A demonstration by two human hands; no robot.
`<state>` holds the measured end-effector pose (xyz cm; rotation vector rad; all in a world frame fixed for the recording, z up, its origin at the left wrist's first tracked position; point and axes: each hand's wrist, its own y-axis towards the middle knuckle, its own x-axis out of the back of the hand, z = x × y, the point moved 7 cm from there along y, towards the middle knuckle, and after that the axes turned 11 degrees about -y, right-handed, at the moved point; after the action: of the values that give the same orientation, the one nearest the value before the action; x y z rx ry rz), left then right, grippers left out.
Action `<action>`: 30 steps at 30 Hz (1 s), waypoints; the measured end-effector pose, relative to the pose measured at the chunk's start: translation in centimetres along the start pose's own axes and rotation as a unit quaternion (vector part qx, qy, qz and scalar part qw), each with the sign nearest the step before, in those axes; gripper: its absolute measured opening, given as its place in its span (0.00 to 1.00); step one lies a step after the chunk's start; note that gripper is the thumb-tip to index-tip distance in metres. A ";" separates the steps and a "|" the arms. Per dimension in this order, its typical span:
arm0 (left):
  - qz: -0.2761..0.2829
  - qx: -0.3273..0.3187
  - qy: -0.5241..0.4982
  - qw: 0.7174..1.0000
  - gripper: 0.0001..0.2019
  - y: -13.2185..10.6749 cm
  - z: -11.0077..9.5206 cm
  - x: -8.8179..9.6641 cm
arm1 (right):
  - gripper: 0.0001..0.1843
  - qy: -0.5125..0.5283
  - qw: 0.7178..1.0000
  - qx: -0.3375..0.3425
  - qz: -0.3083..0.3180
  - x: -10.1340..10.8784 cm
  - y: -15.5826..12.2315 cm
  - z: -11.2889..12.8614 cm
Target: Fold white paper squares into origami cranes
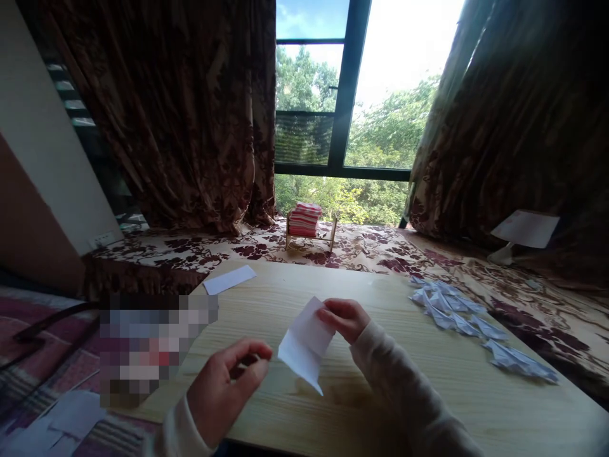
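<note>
A sheet of white paper (307,346) with a crease across it is held up over the wooden table (380,412). My right hand (345,317) pinches its upper right edge between thumb and fingers. To the left of the paper, my left hand (233,381) is empty and apart from it, fingers curved and a gap between thumb and forefinger. Folded white paper pieces (447,304) lie in a loose group at the table's right side, with another cluster of folded papers (521,363) nearer to me.
A flat white paper strip (229,279) lies at the far left corner of the table. Beyond, a small rack (333,235) holds striped pink cloths (305,220) on the patterned sill. A white lamp (526,228) stands at right. More white papers (73,419) lie lower left.
</note>
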<state>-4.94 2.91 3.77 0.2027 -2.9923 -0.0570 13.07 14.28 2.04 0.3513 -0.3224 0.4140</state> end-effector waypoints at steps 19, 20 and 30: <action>0.145 -0.044 0.193 0.969 0.19 0.5 1.5 -4.5 | 0.07 -0.103 0.991 -0.015 0.082 -2.6 -4.9 2.0; 0.114 -0.104 0.261 0.953 0.19 0.0 0.6 -4.1 | 0.06 -0.130 0.989 -0.013 0.073 -2.7 -4.9 1.8; 0.139 -0.453 0.475 0.742 0.17 -6.9 1.2 -6.0 | 0.07 -0.326 0.941 0.068 0.056 -3.5 -5.3 1.8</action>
<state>1.65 -3.12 1.41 -0.2623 -1.6632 -0.9977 11.92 7.91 0.91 0.6062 -0.9698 0.4249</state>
